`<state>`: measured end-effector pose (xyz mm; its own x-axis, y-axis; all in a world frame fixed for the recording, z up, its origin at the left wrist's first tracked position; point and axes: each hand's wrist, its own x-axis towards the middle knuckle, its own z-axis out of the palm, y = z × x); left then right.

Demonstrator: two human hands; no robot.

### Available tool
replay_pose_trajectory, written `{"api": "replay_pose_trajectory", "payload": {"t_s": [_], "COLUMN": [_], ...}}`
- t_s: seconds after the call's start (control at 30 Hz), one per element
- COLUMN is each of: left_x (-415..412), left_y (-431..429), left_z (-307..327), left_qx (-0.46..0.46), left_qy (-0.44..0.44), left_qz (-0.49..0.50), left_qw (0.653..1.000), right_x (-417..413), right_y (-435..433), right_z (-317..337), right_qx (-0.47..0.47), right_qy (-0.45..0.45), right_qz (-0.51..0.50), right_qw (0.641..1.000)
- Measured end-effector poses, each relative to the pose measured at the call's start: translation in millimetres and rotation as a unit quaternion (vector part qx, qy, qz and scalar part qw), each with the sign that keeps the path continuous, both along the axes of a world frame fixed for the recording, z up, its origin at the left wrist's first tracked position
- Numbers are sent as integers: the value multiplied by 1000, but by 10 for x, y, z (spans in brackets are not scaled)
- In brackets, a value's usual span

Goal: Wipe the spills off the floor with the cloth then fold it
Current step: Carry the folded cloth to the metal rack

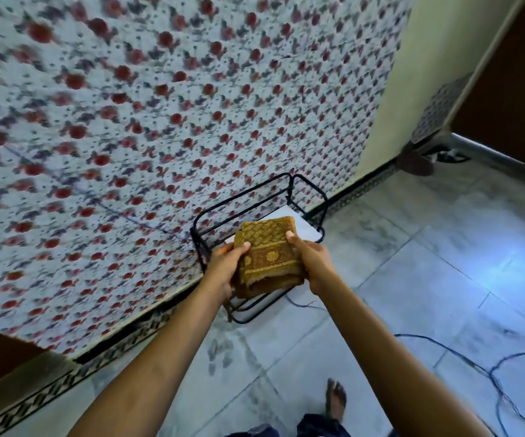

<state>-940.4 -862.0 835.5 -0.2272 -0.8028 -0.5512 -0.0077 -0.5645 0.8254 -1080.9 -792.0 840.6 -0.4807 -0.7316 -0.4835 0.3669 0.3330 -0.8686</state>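
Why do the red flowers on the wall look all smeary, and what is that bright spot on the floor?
Head view: the flowered wall is motion-blurred, worst at the left; the cloth, the left hand and the right hand look fairly sharp. Head view again: the bluish patch on the floor looks like light glaring off shiny tiles.

I read this as a room in a home. Left of the left grip [223,266] and beyond it rises a wall of white ceramic tiles printed with red flowers [160,121], edged below by a black-and-white patterned skirting band [49,383]. Right of the right grip [311,263] spreads a pale grey marble slab floor [444,247] with a loose blue cord [483,370]; nearer me stands a bare foot [335,402].
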Motion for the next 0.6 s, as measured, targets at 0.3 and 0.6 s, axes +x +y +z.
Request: {"api": "replay_pose_trajectory", "payload": {"t_s": [0.3,0.6], "left_x": [-1568,-2124], "left_y": [-719,-1552], "left_z": [-246,-843], "left_qx": [27,-76], "left_qy": [-30,-110], "left_qz": [89,74], "left_qw": [995,988], "right_x": [-1700,-2433], "right_y": [-949,-1984], "right_z": [-382,-913], "right_qx": [-11,-30], "right_qy": [13,78], "right_qz": [59,218], "right_qw": [998,972]}}
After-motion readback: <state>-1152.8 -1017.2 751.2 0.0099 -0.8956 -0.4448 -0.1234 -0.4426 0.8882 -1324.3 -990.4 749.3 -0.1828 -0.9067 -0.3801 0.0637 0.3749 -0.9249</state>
